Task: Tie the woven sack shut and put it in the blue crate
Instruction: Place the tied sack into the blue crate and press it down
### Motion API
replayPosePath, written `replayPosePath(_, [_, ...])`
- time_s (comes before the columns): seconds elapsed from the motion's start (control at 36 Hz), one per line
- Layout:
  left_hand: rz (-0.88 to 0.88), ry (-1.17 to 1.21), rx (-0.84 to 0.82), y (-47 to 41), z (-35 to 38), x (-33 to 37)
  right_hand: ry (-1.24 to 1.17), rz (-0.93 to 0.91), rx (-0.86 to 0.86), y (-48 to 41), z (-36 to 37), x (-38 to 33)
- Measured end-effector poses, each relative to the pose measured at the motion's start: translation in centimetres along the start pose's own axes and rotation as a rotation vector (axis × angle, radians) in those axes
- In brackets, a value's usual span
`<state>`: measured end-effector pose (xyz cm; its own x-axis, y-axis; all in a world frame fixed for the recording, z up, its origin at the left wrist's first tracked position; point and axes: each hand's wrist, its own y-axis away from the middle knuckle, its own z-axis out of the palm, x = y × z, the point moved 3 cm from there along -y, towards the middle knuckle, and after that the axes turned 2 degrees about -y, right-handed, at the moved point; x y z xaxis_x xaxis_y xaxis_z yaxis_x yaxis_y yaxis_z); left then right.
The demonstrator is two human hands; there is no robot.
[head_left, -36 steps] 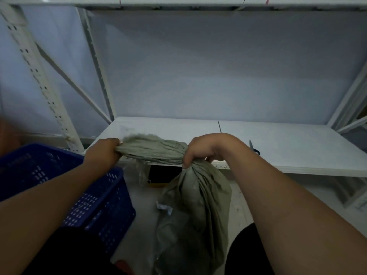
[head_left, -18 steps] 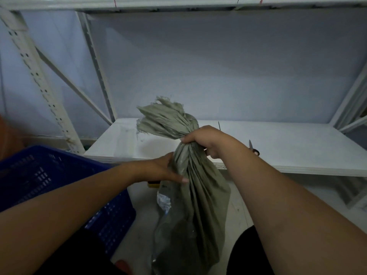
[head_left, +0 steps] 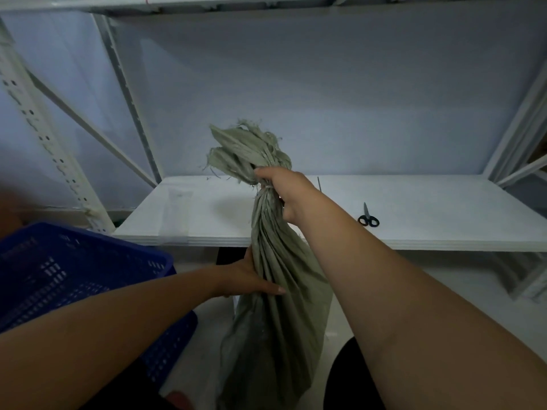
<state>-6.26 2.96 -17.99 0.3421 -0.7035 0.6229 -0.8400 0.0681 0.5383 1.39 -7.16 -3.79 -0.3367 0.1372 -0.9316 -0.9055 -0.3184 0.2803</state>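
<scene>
Lifted higher than half a second ago, the woven sack (head_left: 278,321) hangs upright from the right hand (head_left: 288,193), which clenches its gathered neck, where a pale tie (head_left: 268,187) seems wound. The blue crate (head_left: 74,276) sits left of the left hand (head_left: 248,276), which has slid down and presses flat-fingered against the sack's side. Tying looks done; the swing leftward into the crate remains.
</scene>
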Motion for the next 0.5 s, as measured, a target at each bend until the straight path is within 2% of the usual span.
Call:
replayPosePath(0.11, [-0.137,0.009,0.005,0.8,-0.2,-0.8,-0.006,0.025,0.069,-0.3,-0.5,-0.3])
replayPosePath(0.36, [-0.225,0.153,-0.086,1.5,0.4,-1.9,-0.052,0.034,0.082,1.0,0.0,-1.5])
replayPosePath(0.42, [-0.181,0.124,-0.083,1.7,0.1,-1.7,-0.067,0.024,0.075,1.4,0.3,-1.7])
replayPosePath(0.5, [-0.057,0.083,0.022,1.6,-0.4,-1.1,-0.104,0.012,0.066,1.6,0.4,-2.0])
